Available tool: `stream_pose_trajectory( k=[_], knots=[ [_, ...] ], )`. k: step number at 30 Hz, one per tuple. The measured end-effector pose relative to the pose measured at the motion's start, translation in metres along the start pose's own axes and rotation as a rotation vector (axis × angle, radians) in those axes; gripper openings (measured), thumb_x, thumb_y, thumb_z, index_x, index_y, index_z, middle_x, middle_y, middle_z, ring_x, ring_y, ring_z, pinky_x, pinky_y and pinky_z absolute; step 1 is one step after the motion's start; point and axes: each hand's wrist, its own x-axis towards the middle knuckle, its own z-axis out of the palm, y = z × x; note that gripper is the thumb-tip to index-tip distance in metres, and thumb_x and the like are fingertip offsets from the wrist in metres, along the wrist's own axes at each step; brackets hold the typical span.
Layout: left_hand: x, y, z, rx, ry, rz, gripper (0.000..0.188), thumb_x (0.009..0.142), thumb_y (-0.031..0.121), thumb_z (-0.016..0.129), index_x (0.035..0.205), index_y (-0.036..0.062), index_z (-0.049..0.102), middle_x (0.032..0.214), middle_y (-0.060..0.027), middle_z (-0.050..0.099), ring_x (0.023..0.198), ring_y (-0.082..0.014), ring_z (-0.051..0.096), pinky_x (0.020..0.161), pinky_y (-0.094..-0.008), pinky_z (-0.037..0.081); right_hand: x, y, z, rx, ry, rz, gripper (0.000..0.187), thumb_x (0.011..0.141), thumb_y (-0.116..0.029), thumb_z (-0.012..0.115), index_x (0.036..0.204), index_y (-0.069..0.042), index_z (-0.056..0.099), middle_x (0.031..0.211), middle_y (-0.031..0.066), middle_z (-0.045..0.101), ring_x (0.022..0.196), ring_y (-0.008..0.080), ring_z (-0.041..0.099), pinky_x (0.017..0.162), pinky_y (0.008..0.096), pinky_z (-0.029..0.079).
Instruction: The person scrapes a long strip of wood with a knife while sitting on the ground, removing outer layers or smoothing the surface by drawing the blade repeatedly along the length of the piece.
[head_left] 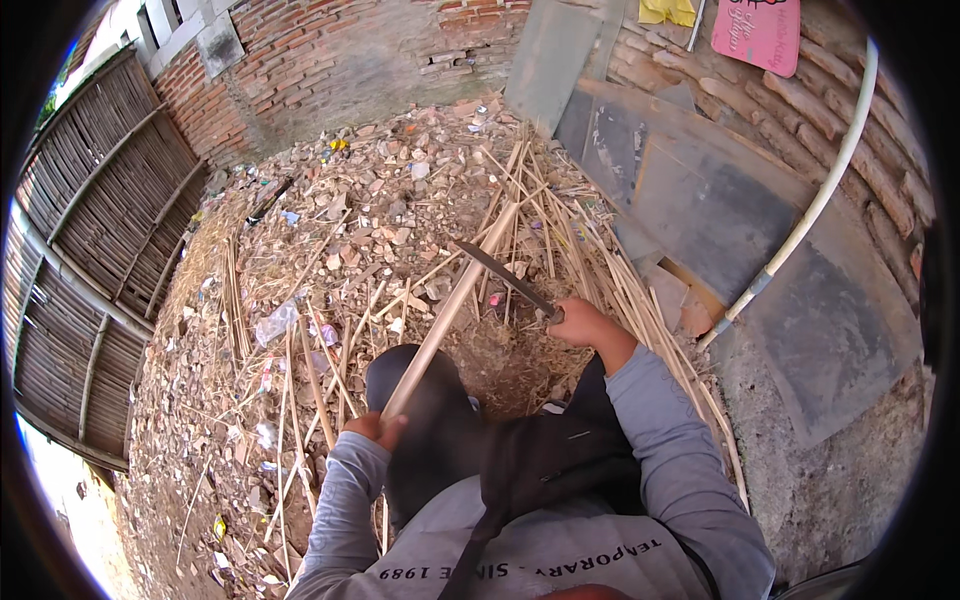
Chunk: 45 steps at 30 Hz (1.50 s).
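My left hand [377, 428] is closed round the near end of a long, pale bamboo strip [448, 312], which slants up and away across my left knee. In my right hand [585, 326] is the handle of a machete [507, 276]. Its dark blade points to the far left, and the tip end meets or crosses the strip beyond its middle. Whether the edge has bitten into the bamboo I cannot tell. The strip's far end reaches a heap of thin split bamboo sticks [528, 180].
More bamboo sticks [640, 318] lie along my right side, others [290, 420] at my left. Broken brick and litter [340, 215] cover the ground. Dark flat sheets [710, 215] and a pale pole [820, 200] lean at the right; a slatted bamboo panel [95, 250] stands left, a brick wall [290, 70] behind.
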Motion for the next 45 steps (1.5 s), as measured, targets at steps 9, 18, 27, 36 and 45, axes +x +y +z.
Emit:
stream_pose_trajectory(
  k=[9, 18, 27, 36, 45],
  knots=[
    [-0.007, 0.004, -0.003, 0.043, 0.024, -0.006, 0.067, 0.087, 0.062, 0.055, 0.099, -0.0024, 0.067, 0.084, -0.025, 0.067, 0.085, -0.0426, 0.065, 0.078, -0.0453, 0.05, -0.002, -0.02, -0.004, -0.066, -0.17, -0.041, 0.033, 0.07, -0.025, 0.069, 0.096, -0.004, 0.068, 0.083, 0.0203, 0.067, 0.083, 0.0368, 0.065, 0.074, 0.0446, 0.051],
    [-0.001, -0.005, 0.002, -0.062, 0.04, 0.037, 0.063, 0.085, 0.06, 0.059, 0.099, -0.0008, 0.067, 0.083, -0.0248, 0.067, 0.082, -0.0402, 0.067, 0.074, -0.0459, 0.051, 0.0, -0.007, -0.005, -0.016, -0.079, 0.014, 0.037, 0.071, -0.026, 0.07, 0.101, -0.004, 0.067, 0.083, 0.0201, 0.067, 0.081, 0.0343, 0.066, 0.072, 0.0414, 0.052],
    [-0.004, -0.006, 0.001, -0.032, 0.033, 0.008, 0.066, 0.086, 0.063, 0.056, 0.1, -0.0002, 0.068, 0.085, -0.0248, 0.068, 0.087, -0.0423, 0.066, 0.079, -0.0459, 0.05, -0.006, -0.019, -0.007, -0.036, -0.11, -0.058, 0.029, 0.072, -0.025, 0.071, 0.093, -0.004, 0.067, 0.075, 0.0176, 0.066, 0.072, 0.0342, 0.065, 0.067, 0.0419, 0.05],
    [-0.003, -0.004, 0.001, -0.111, 0.04, 0.047, 0.066, 0.086, 0.062, 0.057, 0.101, -0.0005, 0.068, 0.085, -0.025, 0.068, 0.087, -0.0418, 0.066, 0.078, -0.0454, 0.05, -0.003, -0.01, -0.006, -0.014, -0.082, -0.035, 0.03, 0.07, -0.024, 0.067, 0.093, -0.004, 0.068, 0.082, 0.0206, 0.066, 0.08, 0.0388, 0.064, 0.071, 0.0452, 0.05],
    [-0.006, -0.002, -0.001, -0.16, 0.018, 0.022, 0.063, 0.086, 0.059, 0.059, 0.105, -0.0006, 0.068, 0.086, -0.0234, 0.069, 0.086, -0.0387, 0.067, 0.077, -0.0432, 0.05, -0.006, -0.016, -0.004, -0.044, -0.072, -0.085, 0.027, 0.07, -0.021, 0.068, 0.092, -0.005, 0.068, 0.081, 0.0198, 0.066, 0.08, 0.0381, 0.064, 0.071, 0.0455, 0.05]
  ],
)
